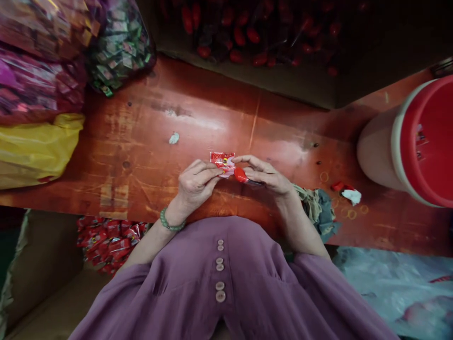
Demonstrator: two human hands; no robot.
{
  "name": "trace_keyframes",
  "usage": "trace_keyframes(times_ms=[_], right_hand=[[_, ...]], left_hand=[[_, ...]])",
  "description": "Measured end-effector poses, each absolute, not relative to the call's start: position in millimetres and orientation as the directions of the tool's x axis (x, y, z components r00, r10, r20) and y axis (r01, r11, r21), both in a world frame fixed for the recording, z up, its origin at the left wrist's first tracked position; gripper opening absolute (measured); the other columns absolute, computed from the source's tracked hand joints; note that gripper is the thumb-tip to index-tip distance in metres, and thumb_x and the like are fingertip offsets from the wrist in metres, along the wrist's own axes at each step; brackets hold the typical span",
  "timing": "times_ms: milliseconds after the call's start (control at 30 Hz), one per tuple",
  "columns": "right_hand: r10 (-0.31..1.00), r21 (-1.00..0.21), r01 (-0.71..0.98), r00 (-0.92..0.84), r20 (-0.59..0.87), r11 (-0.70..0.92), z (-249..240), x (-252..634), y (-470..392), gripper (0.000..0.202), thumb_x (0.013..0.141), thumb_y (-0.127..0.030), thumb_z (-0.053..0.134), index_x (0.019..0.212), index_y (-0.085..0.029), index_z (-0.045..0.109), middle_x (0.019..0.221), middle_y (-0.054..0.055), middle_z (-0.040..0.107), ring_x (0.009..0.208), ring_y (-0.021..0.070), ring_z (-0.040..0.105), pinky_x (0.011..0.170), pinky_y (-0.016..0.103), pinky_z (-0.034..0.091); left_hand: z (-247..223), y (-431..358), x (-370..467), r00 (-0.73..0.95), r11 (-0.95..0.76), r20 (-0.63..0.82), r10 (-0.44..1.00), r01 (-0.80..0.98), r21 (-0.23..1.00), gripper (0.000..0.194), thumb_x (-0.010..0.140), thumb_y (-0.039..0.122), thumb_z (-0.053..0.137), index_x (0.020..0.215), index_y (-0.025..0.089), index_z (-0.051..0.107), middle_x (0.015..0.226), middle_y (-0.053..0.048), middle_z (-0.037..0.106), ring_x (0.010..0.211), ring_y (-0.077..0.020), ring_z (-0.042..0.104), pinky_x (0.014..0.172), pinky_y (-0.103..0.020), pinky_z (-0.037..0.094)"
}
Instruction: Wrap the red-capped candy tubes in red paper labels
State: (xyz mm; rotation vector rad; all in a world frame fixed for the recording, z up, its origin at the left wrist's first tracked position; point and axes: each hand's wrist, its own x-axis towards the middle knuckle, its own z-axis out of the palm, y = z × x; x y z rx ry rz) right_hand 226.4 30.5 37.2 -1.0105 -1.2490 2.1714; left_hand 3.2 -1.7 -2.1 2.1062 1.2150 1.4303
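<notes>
We pinch red printed wrapper (217,157) in left hand (196,182), wrapper between our hands; right hand (269,177) grips red-headed dark stick (241,175), red end just right of left pinch. Best we pinch lightly, wrapper uncreased, stick steady.

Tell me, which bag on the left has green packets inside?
The rightmost one, the see-through bag: green packets show through it. The others, an orange-looking bag, a pink bag and a yellow bag, look mostly those colours instead.
</notes>
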Motion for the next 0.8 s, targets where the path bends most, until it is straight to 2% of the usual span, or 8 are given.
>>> trace_keyframes(times_ms=[67,167,233,300,367,467,567,800], right_hand=[[0.619,-0.866,0.046,-0.680,-0.393,-0.498,33.9,228.6,33.5,0.041,0.086,-0.039,0.067,0.123,-0.023,0.060,0.068,-0.006,0.051,0.058,0.0076,0.041,0.056,0.020,0.032],[0.543,-0.862,0.120,-0.732,-0.411,-0.492,26.8,229.0,38.6,0.037,0.085,-0.038,0.068,0.118,-0.021,0.065,0.089,-0.001,0.064,0.076,0.0092,0.054,0.067,0.021,0.040],[0.520,-0.856,0.142,-0.741,-0.425,-0.497,21.8,228.9,40.7,0.030,0.085,-0.036,0.068,0.110,-0.019,0.069,0.094,0.000,0.066,0.077,0.0085,0.056,0.065,0.019,0.041],[0.521,-0.836,0.129,-0.729,-0.445,-0.533,17.5,230.2,40.8,0.027,0.085,-0.033,0.068,0.106,-0.018,0.070,0.084,-0.001,0.064,0.062,0.0052,0.050,0.054,0.017,0.037],[0.515,-0.797,0.086,-0.721,-0.464,-0.598,15.0,233.4,39.1,0.028,0.086,-0.032,0.066,0.109,-0.018,0.069,0.068,-0.005,0.056,0.047,0.0031,0.037,0.043,0.016,0.027],[0.508,-0.731,-0.018,-0.731,-0.456,-0.682,16.2,239.6,35.0,0.037,0.087,-0.035,0.065,0.120,-0.019,0.064,0.057,-0.009,0.042,0.039,0.0032,0.025,0.035,0.016,0.017],[0.506,-0.710,-0.065,-0.747,-0.431,-0.701,21.9,241.5,31.7,0.042,0.087,-0.034,0.064,0.127,-0.020,0.060,0.057,-0.009,0.039,0.040,0.0037,0.025,0.035,0.016,0.018],[0.424,-0.705,0.016,-0.789,-0.444,-0.709,24.3,232.7,31.9,0.048,0.088,-0.034,0.064,0.134,-0.022,0.056,0.063,-0.008,0.046,0.042,0.0032,0.029,0.037,0.015,0.020]], left_hand=[[-1.2,-4.5,2.5,0.182,-0.628,0.624,0.760,0.456,0.631,0.007,0.086,0.011,0.066,0.089,0.016,0.070,0.083,-0.006,0.074,0.074,-0.0133,0.065,0.071,-0.027,0.053],[-0.8,-9.0,1.6,0.255,-0.656,0.617,0.744,0.456,0.602,0.011,0.087,0.009,0.063,0.092,0.017,0.069,0.083,-0.005,0.073,0.076,-0.0139,0.064,0.071,-0.028,0.053],[-1.5,-11.8,1.4,0.291,-0.660,0.604,0.742,0.471,0.585,0.011,0.087,0.009,0.063,0.092,0.017,0.069,0.084,-0.005,0.072,0.076,-0.0140,0.064,0.070,-0.028,0.053],[-2.9,-13.9,1.6,0.311,-0.660,0.594,0.742,0.496,0.564,0.010,0.086,0.009,0.064,0.092,0.016,0.068,0.084,-0.006,0.072,0.076,-0.0142,0.063,0.070,-0.028,0.053],[-4.6,-15.0,2.1,0.294,-0.644,0.588,0.753,0.514,0.567,0.009,0.086,0.009,0.065,0.091,0.016,0.068,0.084,-0.005,0.073,0.076,-0.0140,0.063,0.070,-0.028,0.053],[-6.5,-14.7,2.7,0.214,-0.594,0.575,0.790,0.502,0.629,0.006,0.087,0.014,0.067,0.091,0.017,0.069,0.083,-0.004,0.073,0.074,-0.0131,0.064,0.069,-0.027,0.053],[-7.0,-13.6,2.7,0.166,-0.571,0.569,0.805,0.476,0.669,0.007,0.085,0.017,0.071,0.092,0.018,0.070,0.083,-0.003,0.073,0.073,-0.0125,0.064,0.068,-0.027,0.053],[-7.3,-15.5,0.9,0.225,-0.589,0.562,0.796,0.500,0.635,0.007,0.087,0.019,0.070,0.093,0.019,0.069,0.086,-0.003,0.074,0.076,-0.0128,0.066,0.070,-0.027,0.054]])
